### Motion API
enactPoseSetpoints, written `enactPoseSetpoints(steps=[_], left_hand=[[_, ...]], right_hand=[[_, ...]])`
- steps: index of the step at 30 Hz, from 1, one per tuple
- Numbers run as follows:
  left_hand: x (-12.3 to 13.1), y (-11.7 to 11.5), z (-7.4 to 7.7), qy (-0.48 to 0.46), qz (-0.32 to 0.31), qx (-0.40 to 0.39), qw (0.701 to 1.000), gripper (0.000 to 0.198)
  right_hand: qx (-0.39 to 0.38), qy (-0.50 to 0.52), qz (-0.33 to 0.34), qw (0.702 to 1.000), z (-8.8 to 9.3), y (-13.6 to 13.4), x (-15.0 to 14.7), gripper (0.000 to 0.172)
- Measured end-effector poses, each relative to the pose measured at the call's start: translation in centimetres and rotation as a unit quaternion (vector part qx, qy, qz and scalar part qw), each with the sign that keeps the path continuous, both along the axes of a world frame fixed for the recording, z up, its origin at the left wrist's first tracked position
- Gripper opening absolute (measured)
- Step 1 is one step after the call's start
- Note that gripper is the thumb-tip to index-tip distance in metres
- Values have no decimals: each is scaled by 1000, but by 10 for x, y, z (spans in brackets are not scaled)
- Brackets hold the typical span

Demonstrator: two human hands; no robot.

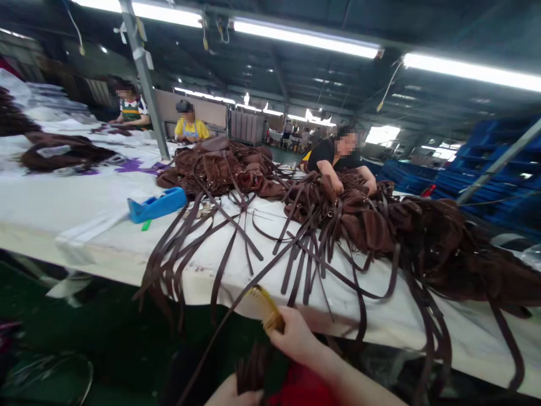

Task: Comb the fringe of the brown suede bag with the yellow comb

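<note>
At the bottom edge, my left hand (234, 393) is closed around a bundle of dark brown straps (250, 369), cut off by the frame. My right hand (296, 334) grips a curved yellow object (266, 307) with a brownish lower end; blur hides its exact kind. Both hands are in front of the table's near edge. Beyond them lies a heap of brown bags (359, 225) with long straps (302, 270) and metal rings. Several straps hang over the edge, and one long strap passes down to the left of my hands.
A white-covered table (101, 192) stretches across the view. On it are a blue tape dispenser (156, 204) and a second brown heap (220, 163). Opposite, a co-worker (325, 160) reaches into the bags. A metal post (146, 79) rises at left; blue pallets (494, 163) stand right.
</note>
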State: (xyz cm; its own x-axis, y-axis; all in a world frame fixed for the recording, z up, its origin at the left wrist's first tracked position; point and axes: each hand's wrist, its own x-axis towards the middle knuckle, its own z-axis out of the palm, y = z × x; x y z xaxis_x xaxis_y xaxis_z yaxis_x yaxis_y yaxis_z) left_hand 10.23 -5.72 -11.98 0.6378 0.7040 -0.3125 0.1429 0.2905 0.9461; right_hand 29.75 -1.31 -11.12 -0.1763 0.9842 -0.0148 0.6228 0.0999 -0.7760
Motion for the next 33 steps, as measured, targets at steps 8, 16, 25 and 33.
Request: enactPoseSetpoints(steps=[8,16,25,33], left_hand=[[-34,-4,-25,-74,170,-104,977,34],[-30,-12,-21,-123,201,-142,962,28],[-28,-11,-39,-60,159,-139,976,30],[-22,-26,-37,-57,187,-143,970,34]], right_hand=[[-231,135,14,963,-7,-34,28,27],[-289,165,182,925,-10,-53,-3,51],[-100,-197,243,945,5,-56,-13,12],[-61,-118,233,963,-5,-51,0,21]])
